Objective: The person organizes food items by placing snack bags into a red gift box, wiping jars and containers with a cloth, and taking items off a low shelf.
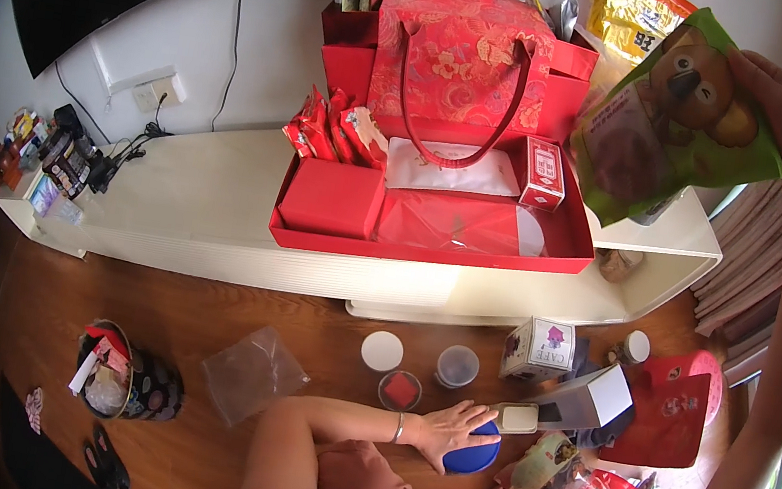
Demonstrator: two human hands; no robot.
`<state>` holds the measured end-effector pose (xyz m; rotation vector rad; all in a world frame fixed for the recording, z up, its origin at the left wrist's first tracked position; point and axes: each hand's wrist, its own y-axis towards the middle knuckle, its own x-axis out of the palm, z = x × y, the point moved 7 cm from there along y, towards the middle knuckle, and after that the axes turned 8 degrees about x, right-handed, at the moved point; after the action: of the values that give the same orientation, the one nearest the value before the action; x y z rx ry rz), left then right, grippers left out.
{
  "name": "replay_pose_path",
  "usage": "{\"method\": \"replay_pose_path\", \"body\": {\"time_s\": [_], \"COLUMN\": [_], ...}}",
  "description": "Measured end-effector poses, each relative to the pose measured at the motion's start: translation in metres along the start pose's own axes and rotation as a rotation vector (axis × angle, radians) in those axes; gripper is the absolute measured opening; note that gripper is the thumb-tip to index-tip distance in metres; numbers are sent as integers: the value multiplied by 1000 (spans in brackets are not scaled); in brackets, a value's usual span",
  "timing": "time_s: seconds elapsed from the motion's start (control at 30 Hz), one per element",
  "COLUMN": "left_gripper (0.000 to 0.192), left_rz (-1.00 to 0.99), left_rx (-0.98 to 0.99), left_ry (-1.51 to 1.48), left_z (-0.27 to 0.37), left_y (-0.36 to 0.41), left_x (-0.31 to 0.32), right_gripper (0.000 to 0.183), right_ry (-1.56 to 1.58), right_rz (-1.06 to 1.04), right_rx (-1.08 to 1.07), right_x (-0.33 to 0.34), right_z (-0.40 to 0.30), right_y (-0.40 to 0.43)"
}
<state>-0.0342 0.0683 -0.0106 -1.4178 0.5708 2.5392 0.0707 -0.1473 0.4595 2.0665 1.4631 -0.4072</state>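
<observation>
High at the right, my right hand [766, 96] grips the upper edge of a green plastic snack bag [682, 125] printed with a cartoon koala. The bag hangs tilted beside a red gift box and in front of a gold foil bag [626, 14]. Down on the wooden floor, my left hand [450, 432] lies with spread fingers across a round blue lid [473, 454]; what is under the lid is hidden. Just beyond my left fingertips stands a container with a pale rectangular top [518, 418]. A snack pouch [540, 464] lies near my foot.
A cream TV cabinet [201, 193] bears an open red gift box [435, 255] with packets inside. Floor items include clear jars [457, 367], a white lid [382, 351], a plastic bag [254, 372], a CAFE box [542, 351], a red bag [660, 421] and a full trash bin [153, 387].
</observation>
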Motion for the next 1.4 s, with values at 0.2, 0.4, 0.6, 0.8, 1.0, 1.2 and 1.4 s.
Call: {"method": "replay_pose_path", "body": {"time_s": [0.2,0.4,0.6,0.8,1.0,1.2,1.4], "left_gripper": [57,34,65,27,19,18,35], "left_rz": [64,966,946,896,1123,1348,1289], "left_rx": [242,146,103,55,159,204,143], "left_ry": [-171,38,-658,-770,-876,-647,-230], "left_z": [25,50,17,21,12,-7,-17], "left_y": [9,-14,47,94,128,142,143], "left_x": [-52,-279,-344,-346,-378,-433,-499], "right_gripper": [29,32,30,34,90,80,36], "right_ry": [-117,64,-115,125,749,460,610], "right_rz": [132,-18,-366,-284,-318,21,255], "right_rx": [-108,104,69,-20,-218,-72,-136], "right_x": [-25,24,69,42,12,53,42], "right_z": [-12,14,2,25,103,76,64], "right_y": [-15,-34,-62,-76,-115,-80,-26]}}
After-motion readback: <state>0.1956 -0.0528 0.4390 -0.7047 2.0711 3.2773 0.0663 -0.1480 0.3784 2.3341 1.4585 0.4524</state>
